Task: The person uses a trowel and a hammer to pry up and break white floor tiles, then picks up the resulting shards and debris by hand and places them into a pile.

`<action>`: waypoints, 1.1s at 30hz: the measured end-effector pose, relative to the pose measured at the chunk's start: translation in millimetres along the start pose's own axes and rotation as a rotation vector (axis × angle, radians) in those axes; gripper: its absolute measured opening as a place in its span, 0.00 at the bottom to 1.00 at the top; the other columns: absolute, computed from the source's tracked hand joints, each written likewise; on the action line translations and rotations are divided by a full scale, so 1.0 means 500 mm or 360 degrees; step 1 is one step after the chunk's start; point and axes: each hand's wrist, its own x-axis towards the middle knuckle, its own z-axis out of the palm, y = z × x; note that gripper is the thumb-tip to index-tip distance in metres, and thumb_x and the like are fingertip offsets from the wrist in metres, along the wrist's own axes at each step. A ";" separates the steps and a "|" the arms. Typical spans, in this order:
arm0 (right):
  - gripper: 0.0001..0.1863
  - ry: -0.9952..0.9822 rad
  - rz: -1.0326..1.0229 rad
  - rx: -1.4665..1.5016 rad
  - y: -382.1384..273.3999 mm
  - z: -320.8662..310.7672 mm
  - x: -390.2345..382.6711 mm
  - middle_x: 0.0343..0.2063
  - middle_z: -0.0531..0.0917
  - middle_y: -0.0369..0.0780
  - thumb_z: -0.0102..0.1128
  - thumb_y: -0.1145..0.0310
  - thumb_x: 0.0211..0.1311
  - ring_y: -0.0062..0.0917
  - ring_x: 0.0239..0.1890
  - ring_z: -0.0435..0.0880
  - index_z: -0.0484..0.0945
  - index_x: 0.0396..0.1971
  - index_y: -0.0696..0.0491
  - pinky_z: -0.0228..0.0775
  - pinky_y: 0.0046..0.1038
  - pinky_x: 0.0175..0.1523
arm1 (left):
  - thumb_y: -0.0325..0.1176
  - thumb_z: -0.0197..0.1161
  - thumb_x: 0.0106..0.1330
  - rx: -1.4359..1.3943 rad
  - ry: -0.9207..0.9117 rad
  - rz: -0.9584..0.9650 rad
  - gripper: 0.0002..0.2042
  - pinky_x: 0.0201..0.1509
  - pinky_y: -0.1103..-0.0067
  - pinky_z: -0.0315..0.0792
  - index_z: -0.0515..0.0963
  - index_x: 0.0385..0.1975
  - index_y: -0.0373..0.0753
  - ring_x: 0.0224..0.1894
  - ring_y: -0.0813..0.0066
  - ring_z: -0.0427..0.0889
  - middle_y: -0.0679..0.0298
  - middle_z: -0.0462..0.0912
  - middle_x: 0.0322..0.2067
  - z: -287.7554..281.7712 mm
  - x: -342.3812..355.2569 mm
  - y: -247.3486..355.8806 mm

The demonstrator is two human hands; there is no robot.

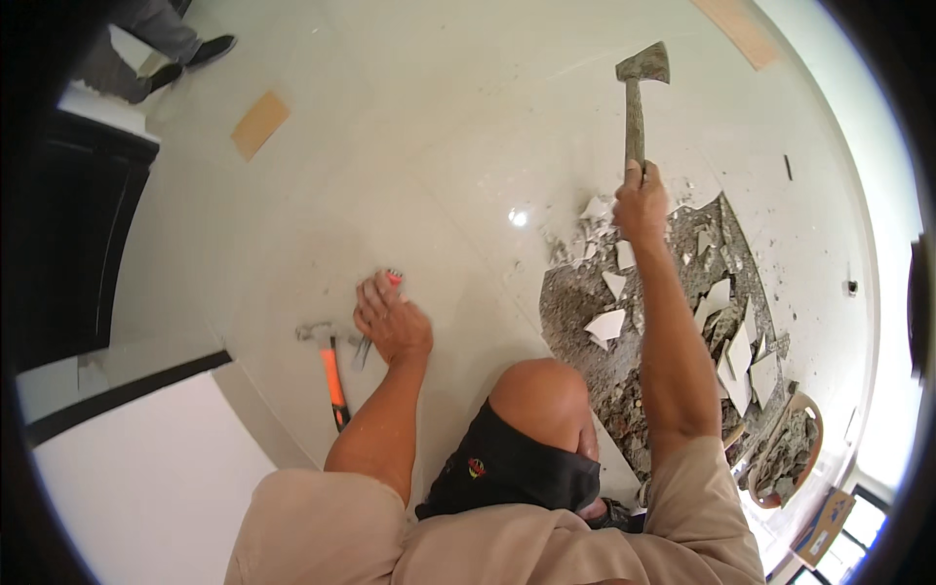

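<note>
My right hand (642, 207) is closed round the wooden handle of a hatchet (643, 64). The grey, mortar-stained head points away from me, over the pale tiled floor beyond the broken patch. My left hand (392, 317) is closed on a red-handled chisel (394, 278). The chisel's red end shows above the fingers and a grey metal blade below them, somewhat blurred; the hand covers the rest. Just left of that hand, a claw hammer (333, 375) with an orange and black handle lies on the floor.
Under my right arm is a patch of exposed mortar (614, 380) strewn with broken white tile shards (606, 325). A rubble-filled container (785, 458) stands at lower right. Cardboard (260, 125) lies at far left, near another person's shoes (211, 51). Dark furniture (73, 234) stands left.
</note>
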 end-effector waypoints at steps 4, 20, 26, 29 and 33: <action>0.22 0.0085 -0.0196 -0.0462 0.121 -0.011 0.087 0.30 0.85 0.62 0.50 0.54 0.78 0.65 0.34 0.83 0.73 0.44 0.62 0.77 0.54 0.39 | 0.30 0.59 0.69 -0.0021 0.0007 0.0058 0.34 0.76 0.56 0.49 0.54 0.74 0.41 0.78 0.55 0.54 0.55 0.61 0.71 0.021 -0.012 0.035; 0.26 -0.0148 0.0077 -0.0191 0.015 0.002 0.144 0.35 0.84 0.65 0.51 0.53 0.77 0.62 0.43 0.85 0.78 0.41 0.66 0.79 0.53 0.50 | 0.30 0.56 0.71 0.0045 0.0030 0.0024 0.31 0.76 0.58 0.50 0.56 0.74 0.41 0.77 0.57 0.56 0.54 0.62 0.72 -0.009 -0.001 0.004; 0.25 0.0104 0.0138 -0.0447 0.045 0.002 0.142 0.36 0.84 0.65 0.50 0.52 0.77 0.62 0.43 0.85 0.77 0.44 0.65 0.79 0.53 0.50 | 0.29 0.55 0.71 0.0075 0.0065 0.0054 0.32 0.76 0.60 0.51 0.54 0.75 0.41 0.77 0.58 0.56 0.54 0.62 0.72 -0.003 -0.008 0.020; 0.26 -0.0583 0.0260 -0.0284 0.035 -0.033 0.166 0.39 0.85 0.64 0.49 0.51 0.78 0.62 0.45 0.85 0.73 0.48 0.64 0.78 0.54 0.52 | 0.29 0.57 0.69 0.0114 0.0103 0.0057 0.34 0.75 0.59 0.51 0.54 0.75 0.40 0.77 0.58 0.56 0.55 0.61 0.72 0.009 -0.001 -0.010; 0.26 0.0008 0.0219 -0.0294 0.068 -0.010 0.136 0.38 0.85 0.64 0.50 0.51 0.78 0.61 0.46 0.85 0.75 0.45 0.66 0.78 0.54 0.53 | 0.29 0.58 0.68 0.0151 0.0142 0.0079 0.35 0.74 0.58 0.53 0.54 0.74 0.40 0.76 0.58 0.57 0.56 0.62 0.71 0.021 -0.010 0.004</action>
